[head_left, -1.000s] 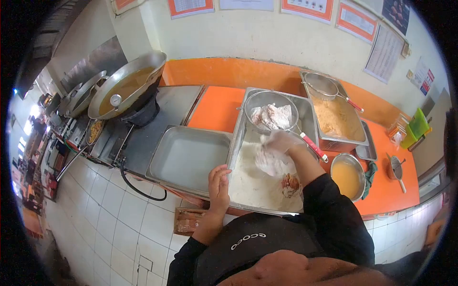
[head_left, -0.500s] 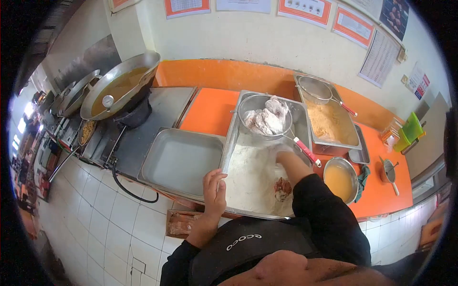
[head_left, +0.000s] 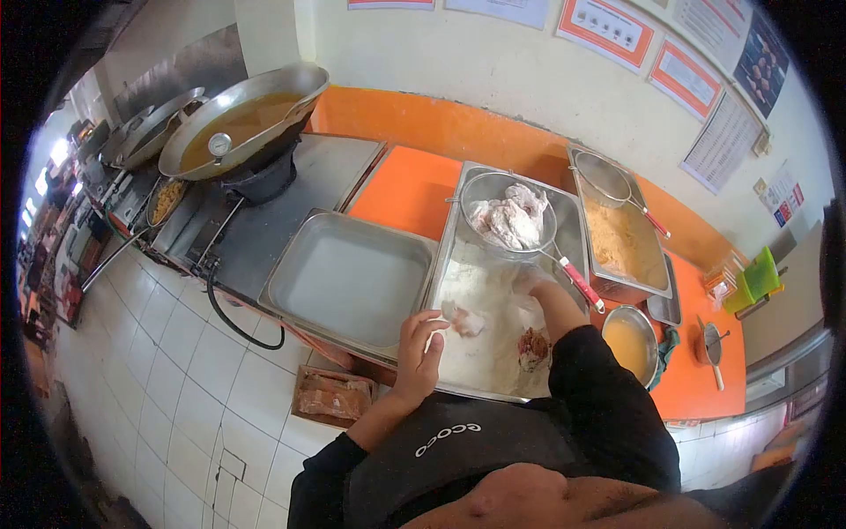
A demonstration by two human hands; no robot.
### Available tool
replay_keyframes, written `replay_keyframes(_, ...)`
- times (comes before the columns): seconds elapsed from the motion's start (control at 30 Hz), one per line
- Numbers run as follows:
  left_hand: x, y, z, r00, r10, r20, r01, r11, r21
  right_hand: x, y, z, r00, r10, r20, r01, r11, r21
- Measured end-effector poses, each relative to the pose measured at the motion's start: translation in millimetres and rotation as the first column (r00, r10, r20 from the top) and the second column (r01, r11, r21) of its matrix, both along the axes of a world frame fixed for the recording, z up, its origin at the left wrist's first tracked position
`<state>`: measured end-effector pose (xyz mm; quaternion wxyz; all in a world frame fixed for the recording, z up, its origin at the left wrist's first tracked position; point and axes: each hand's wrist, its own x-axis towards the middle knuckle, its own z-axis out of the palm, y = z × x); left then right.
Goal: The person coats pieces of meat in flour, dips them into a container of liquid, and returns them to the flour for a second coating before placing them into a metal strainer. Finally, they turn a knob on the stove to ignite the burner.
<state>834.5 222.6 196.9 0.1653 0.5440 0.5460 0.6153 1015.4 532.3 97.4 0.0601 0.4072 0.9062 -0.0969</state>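
Observation:
My right hand [head_left: 529, 284], dusted white and blurred, is down in the flour [head_left: 480, 360] of a deep metal tray [head_left: 575, 212]; its fingers cannot be made out. Close by lie a reddish, partly floured meat piece [head_left: 533, 346] and a paler floured piece [head_left: 465, 320]. Above the flour, a wire strainer [head_left: 465, 225] with a red handle [head_left: 580, 284] rests across the tray, holding several white-coated meat pieces [head_left: 514, 218]. My left hand [head_left: 419, 354] is at the tray's left rim, fingers loosely bent and thumb apart, with nothing visible in it.
Left of the flour stands a shallow metal tray [head_left: 421, 264], and beyond it a big oil wok [head_left: 308, 84] with a thermometer [head_left: 219, 145]. To the right are a crumb-filled tray [head_left: 621, 238] with another strainer [head_left: 604, 176], a bowl of yellowish liquid [head_left: 627, 346] and a small pan [head_left: 712, 344].
The view has shifted, moving the counter's contents rightward in the picture. A pale floured piece now shows beside my left hand. My right hand stays in the flour, blurred by motion.

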Motion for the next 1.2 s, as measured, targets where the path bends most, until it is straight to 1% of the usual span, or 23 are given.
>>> replay_keyframes(0.03,0,0,0,1.0,-0.005,0.025,0.005,1.0,-0.007,5,9,-18,1.0,-0.002,0.0,0.002,1.0,-0.003)
replay_keyframes(0.1,-1,0,0,0.999,-0.013,0.045,0.014,1.0,-0.022,10,15,-41,0.926,0.124,0.357,-0.166,0.982,0.088)
replay_keyframes(0.13,-1,1,-2,1.0,-0.01,0.012,0.011,1.0,-0.019,10,8,-46,0.928,0.124,0.352,-0.163,0.983,0.083)
replay_keyframes(0.17,-2,1,-3,1.0,-0.007,-0.022,0.006,1.0,-0.015,4,-6,-45,0.996,0.054,0.073,-0.053,0.998,-0.016)
replay_keyframes(0.23,-2,1,-3,0.999,-0.004,-0.034,0.003,1.0,-0.024,-16,-25,-27,0.977,-0.058,-0.205,0.028,0.989,-0.147)
replay_keyframes(0.3,-3,1,-4,0.999,-0.001,-0.044,0.0,1.0,-0.031,-53,-67,63,0.976,0.161,0.149,-0.038,0.792,-0.609)
replay_keyframes(0.33,-3,1,-5,0.999,-0.002,-0.037,0.001,1.0,-0.028,-61,-91,93,0.976,0.163,0.147,-0.041,0.792,-0.61)
replay_keyframes(0.37,-3,2,-6,1.0,-0.002,-0.028,0.001,1.0,-0.025,-66,-116,117,0.97,0.243,-0.001,-0.192,0.763,-0.617)
replay_keyframes(0.43,-2,1,-3,0.999,-0.007,-0.035,0.006,0.999,-0.042,-62,-127,85,0.937,0.315,-0.153,-0.341,0.722,-0.602)
replay_keyframes(0.5,-2,1,-2,0.999,-0.021,-0.046,0.018,0.998,-0.058,-63,-102,-16,0.849,0.528,-0.037,-0.51,0.798,-0.322)
replay_keyframes(0.53,-1,1,-3,1.0,-0.019,-0.018,0.018,0.998,-0.052,-66,-107,-6,0.851,0.523,-0.044,-0.508,0.8,-0.32)
replay_keyframes(0.6,-2,2,-3,1.0,-0.018,0.006,0.019,0.999,-0.043,-78,-116,32,0.775,0.594,0.215,-0.453,0.759,-0.467)
replay_keyframes(0.63,-2,2,-2,1.0,-0.013,0.024,0.014,0.999,-0.043,-73,-94,7,0.775,0.595,0.214,-0.454,0.759,-0.467)
replay_keyframes(0.67,-1,0,-2,0.999,-0.008,0.045,0.01,0.999,-0.047,-63,-58,-43,0.833,0.551,0.048,-0.431,0.701,-0.568)
replay_keyframes(0.7,-1,-1,-1,0.999,-0.007,0.049,0.009,0.999,-0.051,-58,-61,-6,0.659,0.743,-0.118,-0.725,0.585,-0.364)
replay_keyframes(0.73,0,-1,0,0.999,-0.011,0.051,0.013,0.999,-0.05,-54,-68,38,0.435,0.88,-0.192,-0.899,0.437,-0.034)
replay_keyframes(0.77,0,-1,1,0.998,-0.017,0.053,0.019,0.999,-0.048,-51,-76,68,0.436,0.879,-0.192,-0.899,0.437,-0.036)
replay_keyframes(0.8,-1,-1,1,0.998,-0.019,0.053,0.021,0.999,-0.049,-49,-81,86,0.711,0.692,-0.126,-0.697,0.668,-0.263)
replay_keyframes(0.83,-1,-1,0,0.998,-0.021,0.052,0.024,0.998,-0.057,-51,-83,85,0.897,0.442,0.019,-0.394,0.817,-0.421)
replay_keyframes(0.87,-2,-1,0,0.998,-0.022,0.051,0.025,0.998,-0.065,-53,-84,85,0.971,0.144,0.192,-0.037,0.881,-0.472)
replay_keyframes(1.0,-3,-1,-4,0.996,-0.032,0.081,0.037,0.998,-0.057,-48,-81,76,0.98,0.183,0.074,-0.133,0.89,-0.436)
replay_keyframes(1.1,-4,-2,-2,0.996,-0.043,0.073,0.048,0.997,-0.068,-47,-96,97,0.997,-0.044,-0.057,0.013,0.887,-0.462)
replay_keyframes(1.2,-4,-3,-1,0.996,-0.051,0.072,0.054,0.997,-0.052,-51,-110,128,0.998,0.021,-0.053,-0.041,0.903,-0.427)
